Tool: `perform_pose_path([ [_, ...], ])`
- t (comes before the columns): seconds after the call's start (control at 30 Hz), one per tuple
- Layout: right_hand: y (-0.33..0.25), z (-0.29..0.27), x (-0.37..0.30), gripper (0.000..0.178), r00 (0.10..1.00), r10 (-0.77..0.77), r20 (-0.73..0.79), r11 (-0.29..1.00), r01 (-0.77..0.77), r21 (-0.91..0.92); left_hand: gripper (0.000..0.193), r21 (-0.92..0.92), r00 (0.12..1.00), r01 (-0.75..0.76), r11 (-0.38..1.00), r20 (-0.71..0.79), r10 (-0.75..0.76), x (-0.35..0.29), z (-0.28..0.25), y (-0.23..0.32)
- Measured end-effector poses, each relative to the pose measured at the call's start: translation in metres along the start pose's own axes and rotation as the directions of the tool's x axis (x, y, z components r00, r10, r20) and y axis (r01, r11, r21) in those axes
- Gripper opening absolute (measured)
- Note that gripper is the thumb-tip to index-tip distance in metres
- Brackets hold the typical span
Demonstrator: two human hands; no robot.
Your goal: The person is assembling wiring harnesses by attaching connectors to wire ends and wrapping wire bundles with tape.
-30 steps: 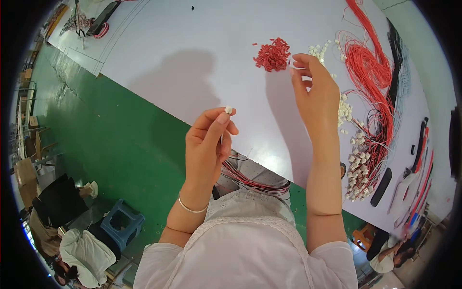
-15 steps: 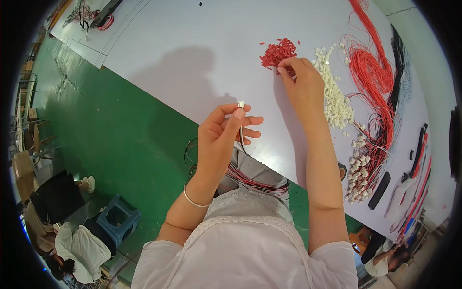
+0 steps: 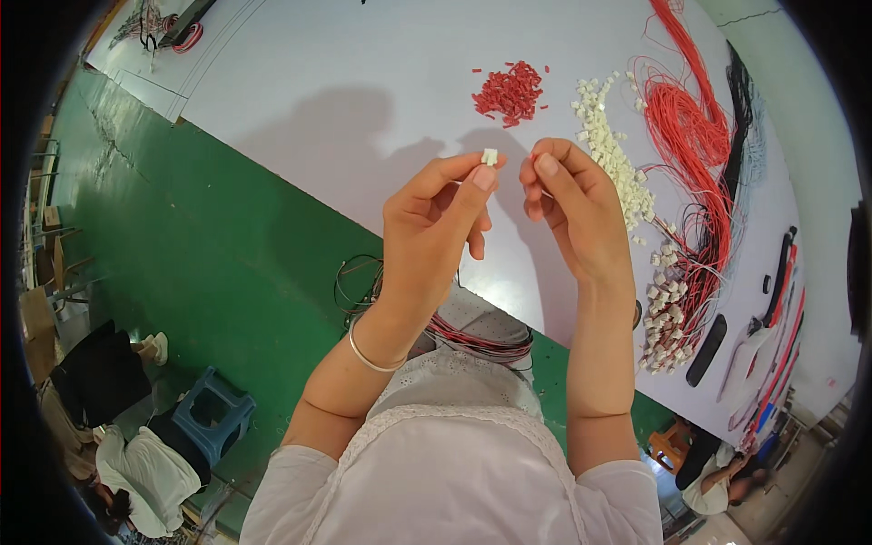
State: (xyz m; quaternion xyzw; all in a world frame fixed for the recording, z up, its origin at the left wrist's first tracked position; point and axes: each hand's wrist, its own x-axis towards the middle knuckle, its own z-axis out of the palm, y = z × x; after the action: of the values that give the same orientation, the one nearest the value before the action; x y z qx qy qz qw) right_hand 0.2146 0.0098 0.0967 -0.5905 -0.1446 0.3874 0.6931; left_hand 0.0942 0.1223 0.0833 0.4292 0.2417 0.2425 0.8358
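Note:
My left hand [image 3: 434, 218] is closed in a pinch, thumb on forefinger, around a small white plug connector [image 3: 490, 156] that stands up past the fingertips. Just right of it, my right hand [image 3: 586, 204] pinches a small red piece, mostly hidden by the fingertips. The two hands are a short gap apart above the table's near edge. Beyond them lies a pile of small red pieces [image 3: 510, 94]. A long heap of loose white connectors [image 3: 610, 150] spreads to the right of my right hand. A bundle of red and black wires [image 3: 481, 343] lies across my lap.
Red wire coils [image 3: 686, 132] and black wires [image 3: 740, 100] run along the table's right side. Wires with white connectors [image 3: 666, 309] and a black oblong object [image 3: 707, 350] lie nearer. A blue stool [image 3: 213, 413] and other people are lower left; another person is lower right.
My right hand has come back from the red pile toward my left hand, with a small red piece in its pinch. My left hand has risen slightly to the right with the connector.

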Motion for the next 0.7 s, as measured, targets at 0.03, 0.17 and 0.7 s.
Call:
perform_pose_path([
  [0.03, 0.000, 0.002, -0.006, 0.014, 0.999, -0.017, 0.032, 1.000, 0.017, 0.001, 0.019, 0.000, 1.000, 0.003, 1.000, 0.002, -0.003, -0.001, 0.002, 0.001],
  [0.17, -0.002, 0.011, -0.030, 0.012, 0.995, -0.100, 0.016, 0.990, 0.101, -0.093, 0.018, 0.100, 0.997, -0.051, 0.994, 0.054, 0.046, -0.013, 0.007, 0.003],
  [0.7, 0.007, 0.016, -0.079, 0.021, 0.792, -0.610, 0.043, 0.690, 0.557, -0.462, 0.021, -0.191, 0.951, 0.298, 0.935, 0.148, -0.272, -0.058, 0.018, 0.023],
])
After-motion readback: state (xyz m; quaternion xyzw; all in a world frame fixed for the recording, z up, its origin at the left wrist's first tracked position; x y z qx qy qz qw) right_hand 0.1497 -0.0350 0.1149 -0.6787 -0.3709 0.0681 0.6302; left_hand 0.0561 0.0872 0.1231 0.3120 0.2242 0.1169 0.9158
